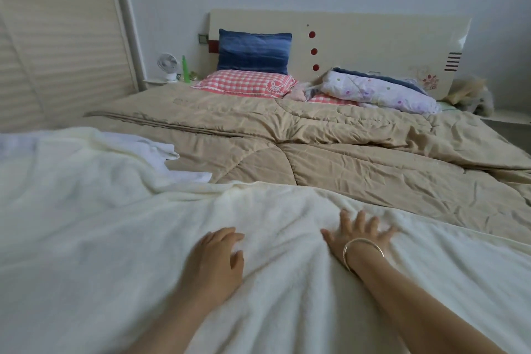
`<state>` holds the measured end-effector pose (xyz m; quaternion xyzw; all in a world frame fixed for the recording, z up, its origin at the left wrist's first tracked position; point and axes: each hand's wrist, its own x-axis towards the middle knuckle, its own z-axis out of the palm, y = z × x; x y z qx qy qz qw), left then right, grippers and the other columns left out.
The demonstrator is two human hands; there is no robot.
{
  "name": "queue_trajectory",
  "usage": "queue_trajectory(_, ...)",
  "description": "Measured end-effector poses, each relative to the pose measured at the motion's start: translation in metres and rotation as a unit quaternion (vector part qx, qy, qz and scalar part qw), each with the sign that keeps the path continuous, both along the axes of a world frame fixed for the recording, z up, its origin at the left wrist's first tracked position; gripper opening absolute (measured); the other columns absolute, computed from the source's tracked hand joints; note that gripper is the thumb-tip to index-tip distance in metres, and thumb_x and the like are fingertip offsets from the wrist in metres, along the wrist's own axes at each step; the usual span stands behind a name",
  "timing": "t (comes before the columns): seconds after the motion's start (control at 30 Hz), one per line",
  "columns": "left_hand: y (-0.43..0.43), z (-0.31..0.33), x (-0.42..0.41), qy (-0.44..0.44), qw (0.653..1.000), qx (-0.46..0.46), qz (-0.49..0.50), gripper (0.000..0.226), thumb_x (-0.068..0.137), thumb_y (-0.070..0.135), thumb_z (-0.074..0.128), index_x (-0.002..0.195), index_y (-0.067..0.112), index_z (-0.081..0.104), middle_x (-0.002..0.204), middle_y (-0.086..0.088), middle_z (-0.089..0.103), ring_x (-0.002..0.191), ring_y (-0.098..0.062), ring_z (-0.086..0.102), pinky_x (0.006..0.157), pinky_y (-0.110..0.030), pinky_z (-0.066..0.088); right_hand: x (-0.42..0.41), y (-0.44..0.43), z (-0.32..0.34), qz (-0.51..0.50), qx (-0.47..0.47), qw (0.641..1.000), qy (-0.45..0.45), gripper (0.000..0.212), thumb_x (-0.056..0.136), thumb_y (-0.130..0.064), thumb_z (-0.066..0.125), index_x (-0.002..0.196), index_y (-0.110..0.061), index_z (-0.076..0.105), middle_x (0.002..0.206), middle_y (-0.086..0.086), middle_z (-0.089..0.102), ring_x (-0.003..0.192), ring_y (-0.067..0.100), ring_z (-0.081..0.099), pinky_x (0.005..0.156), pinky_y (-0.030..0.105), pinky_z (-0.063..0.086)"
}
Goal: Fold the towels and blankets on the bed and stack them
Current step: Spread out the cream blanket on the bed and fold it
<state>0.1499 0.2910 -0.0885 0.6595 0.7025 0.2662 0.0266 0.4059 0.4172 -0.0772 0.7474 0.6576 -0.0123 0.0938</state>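
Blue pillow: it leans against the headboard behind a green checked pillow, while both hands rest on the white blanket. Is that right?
Not quite: in the head view the checked pillow is red and white, not green. Otherwise yes: the blue pillow leans against the headboard behind it, and the left hand and right hand rest on the white blanket.

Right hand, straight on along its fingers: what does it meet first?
Right hand lies flat on the white blanket; past its far edge, the tan quilt comes first, likely. Depth is unclear.
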Motion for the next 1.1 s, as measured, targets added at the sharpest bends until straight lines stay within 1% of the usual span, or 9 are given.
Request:
queue_trajectory(0.13, -0.102, -0.001, -0.048, 0.005, 0.999, 0.013, 0.029, 0.055, 0.082, 0.051, 0.031, 0.118, 0.032, 0.067, 0.131, 0.015, 0.059, 0.121, -0.001, 0.054, 0.105, -0.015, 0.027, -0.059, -0.040, 0.017, 0.069, 0.030, 0.997, 0.025, 0.060, 0.098, -0.045, 0.011, 0.153, -0.024, -0.001, 0.161, 0.006, -0.007, 0.147, 0.033, -0.008, 0.113, 0.062, -0.003)
queue_trajectory(0.37, -0.233, 0.024, -0.107, -0.040, 0.979, 0.125, 0.157, 0.033, 0.078, 0.032, 0.041, 0.091, 0.029, 0.071, 0.103, 0.017, 0.068, 0.095, -0.002, 0.062, 0.086, -0.014, 0.041, -0.228, -0.176, 0.036, 0.361, 0.002, 0.920, 0.156, 0.062, 0.097, -0.058, 0.012, 0.153, -0.033, 0.001, 0.161, -0.004, -0.005, 0.148, 0.018, -0.007, 0.117, 0.047, -0.007)
queue_trajectory(0.5, -0.295, 0.042, -0.155, 0.001, 0.952, 0.147, 0.267, 0.031, 0.079, 0.025, 0.043, 0.098, 0.027, 0.068, 0.110, 0.011, 0.065, 0.101, -0.011, 0.060, 0.088, -0.023, 0.043, -0.301, -0.248, 0.008, 0.430, -0.035, 0.898, 0.086, 0.120, 0.051, -0.077, -0.037, 0.153, -0.021, -0.007, 0.160, 0.009, -0.011, 0.147, 0.027, -0.014, 0.116, 0.052, -0.009)
queue_trajectory(0.6, -0.325, 0.049, -0.191, 0.038, 0.938, 0.115, 0.324, 0.031, 0.079, 0.024, 0.061, 0.110, 0.022, 0.067, 0.123, 0.003, 0.063, 0.109, -0.022, 0.061, 0.094, -0.033, 0.047, -0.323, -0.249, 0.003, 0.386, -0.032, 0.921, 0.034, 0.083, 0.088, -0.069, -0.005, 0.153, -0.018, -0.006, 0.160, 0.013, -0.009, 0.147, 0.031, -0.012, 0.115, 0.055, -0.006)
queue_trajectory(0.73, -0.336, 0.044, -0.218, -0.003, 0.953, -0.072, 0.295, 0.053, 0.084, 0.058, 0.053, 0.127, 0.027, 0.059, 0.125, 0.006, 0.062, 0.117, -0.019, 0.057, 0.097, -0.032, 0.044, -0.327, -0.252, 0.016, 0.387, -0.004, 0.916, 0.105, 0.066, 0.098, -0.055, 0.018, 0.154, -0.021, 0.007, 0.161, 0.005, 0.003, 0.148, 0.025, 0.000, 0.117, 0.049, 0.002)
queue_trajectory(0.83, -0.329, 0.043, -0.219, 0.047, 0.950, -0.048, 0.306, 0.026, 0.090, 0.049, 0.056, 0.092, 0.026, 0.068, 0.090, 0.006, 0.068, 0.090, -0.018, 0.064, 0.074, -0.033, 0.048, -0.328, -0.264, 0.019, 0.417, 0.016, 0.894, 0.164, 0.062, 0.097, -0.053, 0.020, 0.151, -0.022, 0.018, 0.159, 0.002, 0.013, 0.147, 0.023, 0.010, 0.118, 0.044, 0.008)
queue_trajectory(0.93, -0.318, 0.058, -0.212, 0.062, 0.928, 0.005, 0.367, 0.030, 0.097, 0.041, 0.049, 0.076, 0.019, 0.052, 0.076, 0.000, 0.066, 0.076, -0.025, 0.063, 0.057, -0.032, 0.038, -0.325, -0.266, 0.029, 0.423, 0.042, 0.873, 0.239, 0.056, 0.094, -0.052, 0.027, 0.143, -0.025, 0.035, 0.151, 0.001, 0.034, 0.141, 0.022, 0.027, 0.115, 0.035, 0.019)
queue_trajectory(1.03, -0.304, 0.087, -0.189, -0.078, 0.917, 0.106, 0.376, 0.033, 0.098, 0.035, 0.046, 0.070, 0.018, 0.043, 0.065, 0.000, 0.054, 0.074, -0.030, 0.058, 0.057, -0.034, 0.035, -0.317, -0.264, 0.051, 0.381, 0.005, 0.847, 0.371, 0.037, 0.099, -0.037, 0.042, 0.130, -0.019, 0.054, 0.133, 0.005, 0.056, 0.126, 0.023, 0.047, 0.103, 0.030, 0.034)
queue_trajectory(1.1, -0.292, 0.114, -0.164, -0.233, 0.902, 0.129, 0.341, 0.034, 0.099, 0.030, 0.045, 0.068, 0.016, 0.042, 0.064, 0.000, 0.048, 0.076, -0.031, 0.055, 0.061, -0.034, 0.035, -0.307, -0.266, 0.074, 0.284, -0.097, 0.782, 0.546, 0.039, 0.100, -0.040, 0.039, 0.113, -0.013, 0.064, 0.118, 0.008, 0.066, 0.109, 0.024, 0.060, 0.094, 0.034, 0.044)
